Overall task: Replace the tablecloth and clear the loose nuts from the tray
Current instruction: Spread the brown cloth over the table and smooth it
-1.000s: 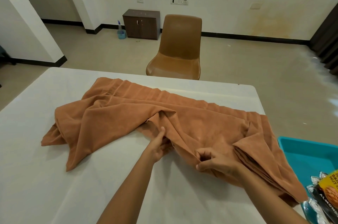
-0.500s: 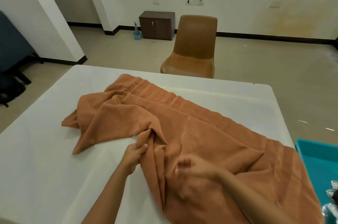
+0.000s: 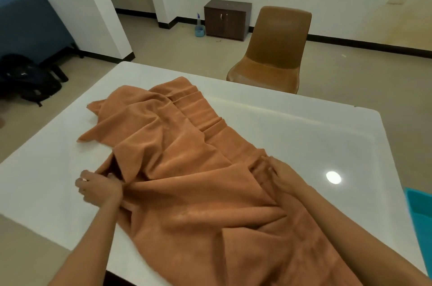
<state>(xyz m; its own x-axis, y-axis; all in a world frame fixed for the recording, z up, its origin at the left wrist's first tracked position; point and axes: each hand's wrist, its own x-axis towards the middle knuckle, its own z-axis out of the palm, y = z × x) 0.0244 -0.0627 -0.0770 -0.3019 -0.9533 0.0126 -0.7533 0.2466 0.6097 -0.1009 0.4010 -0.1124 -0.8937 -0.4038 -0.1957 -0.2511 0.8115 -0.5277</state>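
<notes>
White and glossy, the tabletop (image 3: 304,131) carries a rumpled orange-brown tablecloth (image 3: 187,168) that lies in a long heap from its far left part down to the near edge. At the tablecloth's left border the left hand (image 3: 99,188) has its fingers (image 3: 87,180) curled tightly round a bunched fold, knuckles up, with the forearm coming in from the bottom of the view. On the tablecloth's right border the right hand (image 3: 284,177) lies palm down. Its fingers are bent into a gathered ridge of the fabric and hold it, though this hand is slightly blurred. Between the two hands the tablecloth is drawn into taut creases, and beyond them it spreads in loose folds with two pointed corners sticking out to the left. Its near end hangs over the tabletop edge. To the right of the tablecloth, past a strip of bare tabletop with a round light reflection, a corner of the teal tray (image 3: 420,213) shows at the frame edge, and its contents are out of view. Beyond the tablecloth's far end a brown chair (image 3: 278,52) stands on the floor at the tabletop's far side. Farther back, against the wall, is a dark wooden cabinet (image 3: 226,19) with a spray bottle (image 3: 199,28) just beside it. Well to the left of the tablecloth, a black backpack (image 3: 30,84) lies on the floor by a blue sofa (image 3: 30,26).
</notes>
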